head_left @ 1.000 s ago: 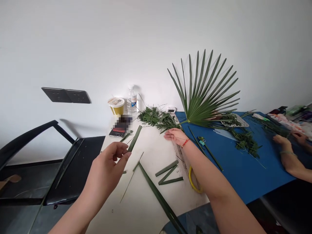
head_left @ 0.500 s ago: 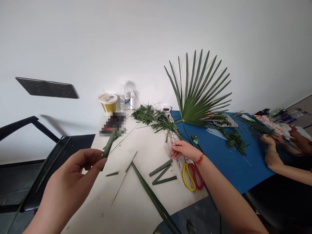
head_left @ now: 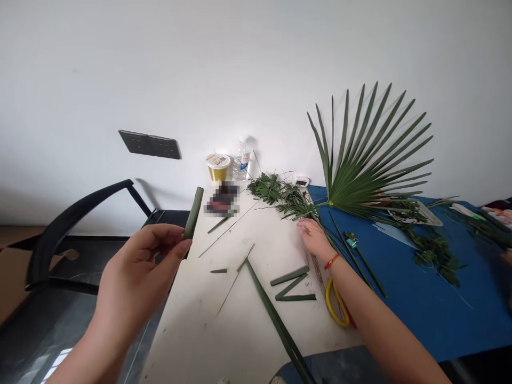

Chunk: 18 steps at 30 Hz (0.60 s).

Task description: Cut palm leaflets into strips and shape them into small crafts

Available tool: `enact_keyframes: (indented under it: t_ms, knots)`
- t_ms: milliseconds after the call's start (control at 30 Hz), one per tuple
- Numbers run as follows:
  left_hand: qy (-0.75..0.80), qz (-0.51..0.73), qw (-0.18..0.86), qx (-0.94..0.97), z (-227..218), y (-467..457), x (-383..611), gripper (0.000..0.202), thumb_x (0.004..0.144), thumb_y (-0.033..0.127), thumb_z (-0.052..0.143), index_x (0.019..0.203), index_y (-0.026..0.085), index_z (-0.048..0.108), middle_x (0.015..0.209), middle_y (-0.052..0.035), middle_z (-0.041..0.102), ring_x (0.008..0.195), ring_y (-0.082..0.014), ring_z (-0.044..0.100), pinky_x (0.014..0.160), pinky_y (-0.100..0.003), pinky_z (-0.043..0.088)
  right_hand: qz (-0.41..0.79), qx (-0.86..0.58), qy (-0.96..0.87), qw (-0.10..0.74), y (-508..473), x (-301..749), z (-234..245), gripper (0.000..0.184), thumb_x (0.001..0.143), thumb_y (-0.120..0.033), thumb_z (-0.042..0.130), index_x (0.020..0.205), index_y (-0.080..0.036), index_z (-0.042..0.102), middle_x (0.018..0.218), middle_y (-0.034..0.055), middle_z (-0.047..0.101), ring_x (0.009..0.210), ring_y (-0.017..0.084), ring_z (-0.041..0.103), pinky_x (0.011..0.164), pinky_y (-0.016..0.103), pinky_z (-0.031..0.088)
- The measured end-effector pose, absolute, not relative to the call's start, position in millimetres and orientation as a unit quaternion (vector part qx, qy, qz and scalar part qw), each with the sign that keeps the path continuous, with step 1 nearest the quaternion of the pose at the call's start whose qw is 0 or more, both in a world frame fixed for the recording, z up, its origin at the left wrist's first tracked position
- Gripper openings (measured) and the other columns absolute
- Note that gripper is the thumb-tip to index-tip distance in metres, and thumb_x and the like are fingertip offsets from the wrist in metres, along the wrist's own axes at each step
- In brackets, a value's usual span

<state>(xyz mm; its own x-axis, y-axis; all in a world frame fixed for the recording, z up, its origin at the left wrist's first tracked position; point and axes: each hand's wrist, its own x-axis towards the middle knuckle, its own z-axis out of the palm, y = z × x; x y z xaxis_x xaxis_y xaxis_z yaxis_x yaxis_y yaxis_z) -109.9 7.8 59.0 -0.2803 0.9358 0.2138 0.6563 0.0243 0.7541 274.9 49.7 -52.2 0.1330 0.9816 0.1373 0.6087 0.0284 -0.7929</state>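
My left hand (head_left: 148, 272) pinches a short green palm leaf strip (head_left: 194, 210) upright between thumb and fingers. My right hand (head_left: 316, 240), with a red bracelet on its wrist, reaches over the table's right side, just in front of a heap of leaf scraps (head_left: 268, 189). Its fingers are loosely extended and somewhat blurred. Beneath the right forearm lie scissors with a yellow handle loop (head_left: 336, 304); the rest of them is largely covered. Several cut leaf pieces (head_left: 294, 282) rest between the hands. A long folded leaf blade (head_left: 276, 320) runs toward the near edge.
A large palm fan leaf (head_left: 360, 170) leans on the wall above the blue table (head_left: 408, 309). A bottle (head_left: 242, 162), a yellow cup (head_left: 218, 169) and a small white device (head_left: 301, 181) stand at the back. A black chair (head_left: 80, 213) is at left.
The view has swung left, so the table appears further right. My right hand has moved closer to the scrap heap and its fingers have loosened. My left hand still holds the strip.
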Motion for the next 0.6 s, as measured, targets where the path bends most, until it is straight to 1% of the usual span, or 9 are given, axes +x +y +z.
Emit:
enact_keyframes:
  t_ms: [100, 200, 267, 300, 367, 400, 467, 533, 600]
  knots:
    - [0.672, 0.420, 0.236, 0.562, 58, 8, -114, 0.023, 0.077, 0.037, 0.072, 0.096, 0.025, 0.068, 0.084, 0.0016, 0.071, 0.079, -0.0165, 0.066, 0.070, -0.027, 0.049, 0.206, -0.608, -0.681, 0.353, 24, 241, -42, 0.024, 0.082, -0.006, 0.053, 0.096, -0.017, 0.071, 0.114, 0.0123, 0.063, 0.117, 0.029, 0.052, 0.111, 0.053, 0.034]
    - [0.652, 0.437, 0.255, 0.564, 52, 11, -113, 0.022, 0.078, 0.037, 0.072, 0.095, 0.024, 0.067, 0.086, -0.0002, 0.069, 0.081, -0.0172, 0.065, 0.070, -0.028, 0.048, 0.193, -0.553, -0.741, 0.328, 1, 199, -28, 0.028, 0.086, -0.005, 0.049, 0.097, -0.020, 0.070, 0.108, 0.0119, 0.063, 0.108, 0.027, 0.054, 0.102, 0.048, 0.042]
    - [0.631, 0.449, 0.268, 0.574, 46, 12, -109, 0.022, 0.078, 0.037, 0.072, 0.095, 0.023, 0.067, 0.085, -0.0009, 0.069, 0.079, -0.0172, 0.064, 0.071, -0.029, 0.049, 0.195, -0.524, -0.770, 0.308, -5, 168, -21, 0.024, 0.090, -0.009, 0.050, 0.094, -0.021, 0.070, 0.099, 0.0095, 0.063, 0.099, 0.025, 0.055, 0.093, 0.042, 0.047]
    - [0.620, 0.454, 0.274, 0.579, 44, 12, -108, 0.022, 0.079, 0.037, 0.072, 0.095, 0.023, 0.066, 0.085, -0.0012, 0.069, 0.079, -0.0173, 0.064, 0.071, -0.029, 0.049, 0.194, -0.511, -0.786, 0.289, -5, 152, -20, 0.019, 0.093, -0.012, 0.053, 0.092, -0.021, 0.070, 0.097, 0.0090, 0.063, 0.097, 0.024, 0.054, 0.092, 0.040, 0.046]
    - [0.603, 0.461, 0.286, 0.585, 39, 12, -105, 0.022, 0.080, 0.037, 0.070, 0.096, 0.023, 0.066, 0.085, -0.0018, 0.069, 0.079, -0.0178, 0.064, 0.072, -0.030, 0.050, 0.154, -0.501, -0.834, 0.171, 1, 120, -20, 0.011, 0.095, -0.021, 0.057, 0.093, -0.019, 0.068, 0.097, 0.0091, 0.063, 0.098, 0.025, 0.052, 0.090, 0.039, 0.045]
    - [0.599, 0.461, 0.290, 0.587, 38, 11, -105, 0.022, 0.080, 0.037, 0.070, 0.096, 0.022, 0.066, 0.085, -0.0021, 0.069, 0.080, -0.0180, 0.064, 0.072, -0.030, 0.051, 0.150, -0.500, -0.840, 0.149, 5, 105, -23, 0.008, 0.092, -0.024, 0.063, 0.093, -0.018, 0.068, 0.098, 0.0098, 0.063, 0.100, 0.026, 0.052, 0.090, 0.041, 0.044]
    - [0.597, 0.456, 0.295, 0.591, 37, 8, -108, 0.022, 0.080, 0.037, 0.069, 0.096, 0.022, 0.066, 0.085, -0.0023, 0.069, 0.079, -0.0182, 0.065, 0.072, -0.030, 0.051, 0.151, -0.489, -0.851, 0.116, 16, 80, -30, 0.016, 0.088, -0.032, 0.070, 0.093, -0.017, 0.067, 0.097, 0.0101, 0.063, 0.099, 0.028, 0.052, 0.087, 0.042, 0.044]
    - [0.602, 0.449, 0.294, 0.592, 38, 6, -113, 0.023, 0.080, 0.039, 0.069, 0.096, 0.022, 0.066, 0.086, -0.0023, 0.069, 0.080, -0.0183, 0.065, 0.071, -0.030, 0.051, 0.156, -0.479, -0.860, 0.083, 28, 63, -40, 0.016, 0.087, -0.033, 0.071, 0.091, -0.017, 0.065, 0.095, 0.0100, 0.064, 0.098, 0.029, 0.053, 0.083, 0.043, 0.045]
    - [0.617, 0.457, 0.275, 0.579, 39, 4, -120, 0.024, 0.078, 0.040, 0.071, 0.095, 0.023, 0.068, 0.086, -0.0018, 0.070, 0.080, -0.0187, 0.066, 0.069, -0.029, 0.051, 0.160, -0.476, -0.863, 0.054, 44, 55, -49, 0.011, 0.089, -0.029, 0.068, 0.089, -0.019, 0.065, 0.095, 0.0086, 0.064, 0.099, 0.027, 0.055, 0.083, 0.042, 0.046]
